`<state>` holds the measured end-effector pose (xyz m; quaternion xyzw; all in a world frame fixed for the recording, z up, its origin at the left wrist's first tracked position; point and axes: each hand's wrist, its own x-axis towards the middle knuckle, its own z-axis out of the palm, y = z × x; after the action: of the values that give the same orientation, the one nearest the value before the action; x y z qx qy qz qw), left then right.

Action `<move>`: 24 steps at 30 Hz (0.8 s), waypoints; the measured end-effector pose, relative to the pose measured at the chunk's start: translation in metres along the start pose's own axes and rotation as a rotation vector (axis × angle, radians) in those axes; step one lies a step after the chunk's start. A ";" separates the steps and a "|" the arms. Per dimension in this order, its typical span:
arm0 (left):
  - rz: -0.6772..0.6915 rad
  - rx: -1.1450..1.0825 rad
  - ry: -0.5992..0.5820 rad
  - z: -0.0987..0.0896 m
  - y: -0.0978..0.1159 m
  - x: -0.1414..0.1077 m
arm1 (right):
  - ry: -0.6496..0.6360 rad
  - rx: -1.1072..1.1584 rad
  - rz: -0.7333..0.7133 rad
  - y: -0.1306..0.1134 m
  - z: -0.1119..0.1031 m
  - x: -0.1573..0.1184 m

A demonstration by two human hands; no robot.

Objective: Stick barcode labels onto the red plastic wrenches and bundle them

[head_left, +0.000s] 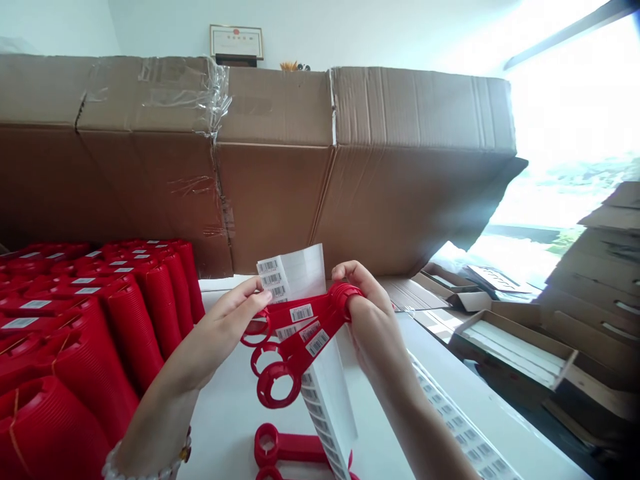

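Observation:
Several red plastic pieces (317, 342) with a ring at each end are fanned out in my right hand (373, 310), whose fingers close around their stacked rings. White barcode stickers lie across their flat bars. My left hand (235, 320) pinches the left edge of a sheet of barcode labels (303, 270), close to the ring of the uppermost red piece. The sheet rises behind the fan and its lower part hangs down below it. On the white table (225, 400) underneath, more red ring-ended pieces (300, 447) lie partly hidden by the sheet.
Tall stacks of red pieces (150, 313), many labelled, fill the left side. A large cardboard box (270, 193) spans the back. Another label sheet (455, 420) lies right of my right arm. Open cartons (520, 347) and stacked cardboard (595, 260) stand at right.

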<state>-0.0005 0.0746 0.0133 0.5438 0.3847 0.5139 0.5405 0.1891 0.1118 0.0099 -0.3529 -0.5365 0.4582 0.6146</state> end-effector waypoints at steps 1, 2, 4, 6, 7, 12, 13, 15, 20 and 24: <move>-0.011 -0.018 -0.020 0.000 -0.001 0.000 | 0.011 0.016 0.009 0.000 0.000 0.001; -0.018 -0.023 -0.037 0.001 -0.001 0.000 | 0.015 0.034 0.024 0.000 0.000 0.002; -0.009 0.006 -0.050 0.001 -0.003 0.001 | 0.003 0.067 0.070 0.000 -0.001 0.004; 0.020 0.074 -0.047 0.000 -0.003 0.001 | -0.034 0.094 0.130 0.000 -0.003 0.007; 0.038 0.119 -0.042 -0.001 -0.003 0.001 | -0.058 0.103 0.164 0.000 -0.005 0.008; 0.120 0.294 -0.092 -0.006 -0.002 0.000 | -0.120 0.114 0.262 0.002 -0.010 0.012; 0.126 0.303 -0.097 -0.005 -0.001 0.000 | -0.115 0.117 0.265 0.003 -0.010 0.012; 0.107 0.292 -0.079 -0.002 0.001 -0.002 | -0.073 0.126 0.248 0.005 -0.008 0.011; 0.027 0.224 -0.143 0.011 0.006 -0.008 | 0.093 0.152 0.129 0.007 0.001 0.007; -0.040 0.220 -0.123 0.017 0.007 -0.010 | 0.111 0.084 0.051 0.007 0.001 0.005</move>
<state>0.0135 0.0611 0.0203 0.6227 0.4157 0.4232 0.5103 0.1867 0.1187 0.0049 -0.3652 -0.4728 0.4755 0.6457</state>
